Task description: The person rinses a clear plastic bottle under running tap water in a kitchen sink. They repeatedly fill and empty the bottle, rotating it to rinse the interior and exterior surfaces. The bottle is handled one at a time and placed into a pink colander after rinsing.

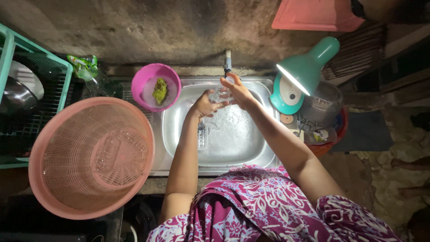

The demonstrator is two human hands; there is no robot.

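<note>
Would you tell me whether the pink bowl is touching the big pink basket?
Cannot tell. In the head view the pink bowl and the basket rim overlap by the sink, but contact isn't plain.

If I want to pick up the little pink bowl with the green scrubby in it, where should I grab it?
Probably by the rim of the pink bowl, on its front edge nearest you. It sits upright and open, so a thumb can hook over that thin lip. Coming from the front left also keeps clear of the left hand and right hand over the sink.
</note>
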